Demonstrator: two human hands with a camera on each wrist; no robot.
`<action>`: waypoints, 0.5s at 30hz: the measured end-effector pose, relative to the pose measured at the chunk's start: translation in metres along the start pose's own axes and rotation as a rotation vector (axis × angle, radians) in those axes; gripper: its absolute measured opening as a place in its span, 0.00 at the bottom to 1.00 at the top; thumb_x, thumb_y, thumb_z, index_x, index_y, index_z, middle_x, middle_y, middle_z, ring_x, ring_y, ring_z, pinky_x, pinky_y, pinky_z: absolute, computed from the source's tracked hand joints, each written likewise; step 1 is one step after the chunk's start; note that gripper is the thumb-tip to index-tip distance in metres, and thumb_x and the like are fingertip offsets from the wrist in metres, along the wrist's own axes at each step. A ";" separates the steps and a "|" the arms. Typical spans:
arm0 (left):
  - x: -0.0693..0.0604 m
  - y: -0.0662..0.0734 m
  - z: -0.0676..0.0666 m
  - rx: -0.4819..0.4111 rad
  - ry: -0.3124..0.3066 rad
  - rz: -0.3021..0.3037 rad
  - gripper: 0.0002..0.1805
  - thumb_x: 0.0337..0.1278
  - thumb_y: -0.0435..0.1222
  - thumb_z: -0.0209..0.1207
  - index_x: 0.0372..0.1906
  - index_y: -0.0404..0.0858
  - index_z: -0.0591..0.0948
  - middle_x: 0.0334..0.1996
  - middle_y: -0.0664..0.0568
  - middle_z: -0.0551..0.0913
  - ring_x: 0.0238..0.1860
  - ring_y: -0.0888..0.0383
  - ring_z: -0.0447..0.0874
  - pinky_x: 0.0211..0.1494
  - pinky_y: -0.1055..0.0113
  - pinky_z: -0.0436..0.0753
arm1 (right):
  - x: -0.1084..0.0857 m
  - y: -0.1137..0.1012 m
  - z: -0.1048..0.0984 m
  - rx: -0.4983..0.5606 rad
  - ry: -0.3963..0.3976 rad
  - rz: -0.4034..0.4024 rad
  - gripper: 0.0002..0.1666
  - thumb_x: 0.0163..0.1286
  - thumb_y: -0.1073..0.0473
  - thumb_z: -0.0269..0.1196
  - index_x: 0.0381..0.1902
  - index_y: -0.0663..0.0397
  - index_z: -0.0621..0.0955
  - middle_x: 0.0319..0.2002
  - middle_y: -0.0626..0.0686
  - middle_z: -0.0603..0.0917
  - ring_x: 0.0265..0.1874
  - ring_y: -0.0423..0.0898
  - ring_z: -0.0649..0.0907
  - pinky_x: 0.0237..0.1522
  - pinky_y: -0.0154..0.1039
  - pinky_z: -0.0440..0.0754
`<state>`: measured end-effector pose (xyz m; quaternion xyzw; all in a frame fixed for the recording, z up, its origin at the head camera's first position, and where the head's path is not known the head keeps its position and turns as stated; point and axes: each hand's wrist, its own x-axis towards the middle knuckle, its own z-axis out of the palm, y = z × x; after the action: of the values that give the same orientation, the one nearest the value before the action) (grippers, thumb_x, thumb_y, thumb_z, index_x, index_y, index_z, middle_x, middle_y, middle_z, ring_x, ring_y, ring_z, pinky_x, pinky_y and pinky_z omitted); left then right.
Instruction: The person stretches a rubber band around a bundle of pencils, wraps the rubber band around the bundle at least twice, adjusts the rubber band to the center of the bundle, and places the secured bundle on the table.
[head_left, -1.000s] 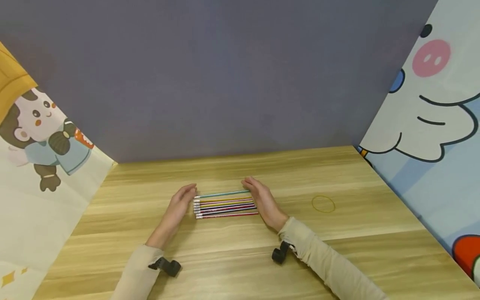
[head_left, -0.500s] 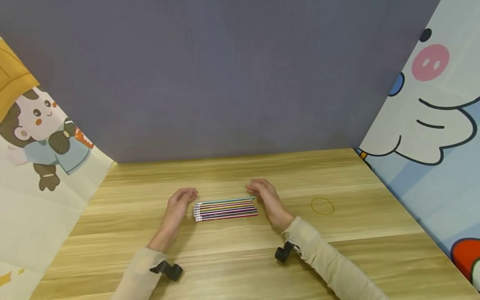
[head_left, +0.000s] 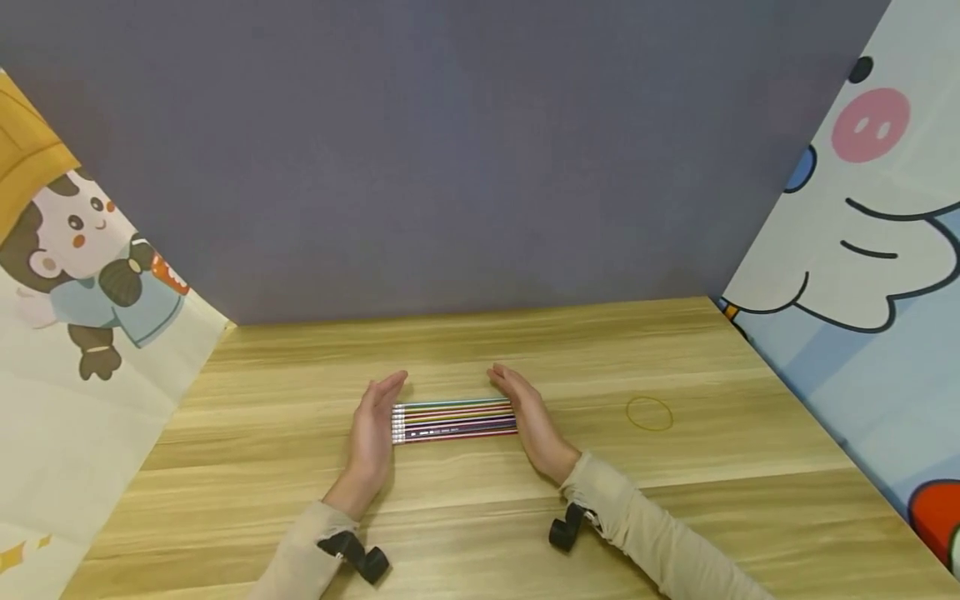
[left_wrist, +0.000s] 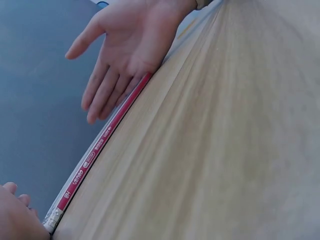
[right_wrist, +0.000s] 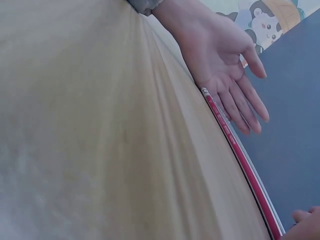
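Several pencils (head_left: 453,422) in various colours lie side by side on the table, their eraser ends to the left. My left hand (head_left: 371,437) stands on edge with straight fingers, its palm against the eraser ends. Opposite it, the palm of my right hand (head_left: 534,421) touches the other ends, fingers also straight. The left wrist view shows a red pencil (left_wrist: 95,152) nearest the camera, reaching to the right palm. From the right wrist view, the left hand (right_wrist: 220,65) has its palm facing the pencil row.
A thin yellow rubber band (head_left: 649,413) lies on the wooden table (head_left: 480,533) to the right of the right hand. A grey panel (head_left: 465,167) rises at the back, with cartoon-printed walls on both sides.
Half a second ago both hands stood slightly away from the pencils. Now they have come in against the two ends, and the pencils lie more evenly aligned. The rubber band stays put.
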<state>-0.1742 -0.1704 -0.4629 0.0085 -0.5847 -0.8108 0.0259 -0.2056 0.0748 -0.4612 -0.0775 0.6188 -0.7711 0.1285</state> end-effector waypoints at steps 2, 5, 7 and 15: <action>0.000 0.000 0.000 -0.014 0.000 0.004 0.35 0.80 0.54 0.29 0.72 0.31 0.62 0.76 0.45 0.61 0.78 0.54 0.50 0.80 0.56 0.33 | 0.000 -0.001 0.000 -0.006 -0.007 0.004 0.37 0.81 0.41 0.41 0.78 0.56 0.55 0.77 0.57 0.58 0.78 0.50 0.51 0.78 0.52 0.33; -0.001 0.002 0.000 -0.029 -0.013 0.003 0.35 0.81 0.53 0.28 0.73 0.30 0.59 0.76 0.43 0.58 0.78 0.53 0.48 0.81 0.57 0.34 | 0.001 -0.003 0.000 -0.011 -0.011 -0.001 0.37 0.82 0.43 0.42 0.78 0.58 0.55 0.77 0.59 0.58 0.78 0.52 0.52 0.78 0.51 0.33; 0.000 0.005 -0.001 -0.029 -0.011 0.004 0.34 0.81 0.51 0.28 0.74 0.28 0.58 0.77 0.41 0.56 0.79 0.52 0.47 0.81 0.58 0.36 | 0.001 -0.004 0.000 -0.007 -0.004 -0.004 0.36 0.82 0.44 0.43 0.77 0.60 0.55 0.76 0.60 0.58 0.77 0.53 0.54 0.78 0.50 0.35; -0.002 0.007 0.001 0.037 0.020 -0.010 0.32 0.82 0.50 0.30 0.72 0.28 0.60 0.76 0.40 0.57 0.78 0.50 0.49 0.81 0.57 0.40 | -0.002 -0.006 0.001 0.020 0.046 -0.001 0.34 0.81 0.46 0.45 0.75 0.61 0.59 0.74 0.61 0.63 0.76 0.53 0.58 0.79 0.47 0.39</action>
<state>-0.1717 -0.1720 -0.4557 0.0199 -0.5992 -0.7999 0.0275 -0.2040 0.0751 -0.4551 -0.0587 0.6139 -0.7789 0.1143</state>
